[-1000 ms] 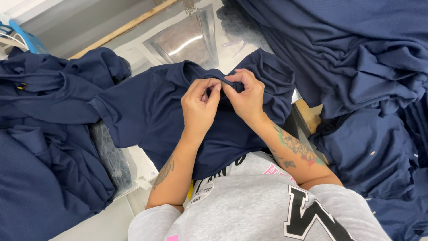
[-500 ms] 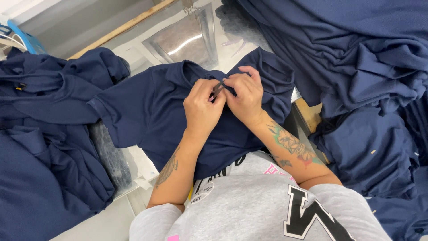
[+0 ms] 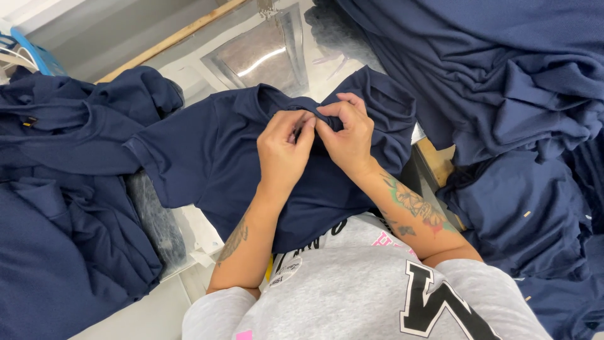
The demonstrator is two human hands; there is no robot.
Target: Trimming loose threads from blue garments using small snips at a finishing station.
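Note:
A navy blue shirt lies spread in front of me over a padded form, its collar end away from me. My left hand pinches the fabric near the collar with thumb and fingers. My right hand meets it from the right and grips the same fold of the collar. Both hands touch each other at the fingertips, and what lies between the fingers is hidden by them.
A heap of navy garments fills the left side and a bigger pile fills the right. A shiny metal plate lies beyond the shirt. A wooden strip runs along the back, with a blue plastic item at the far left.
Both hands stayed at the collar and only the fingers shifted slightly, working the fold of fabric. The shirt has not moved.

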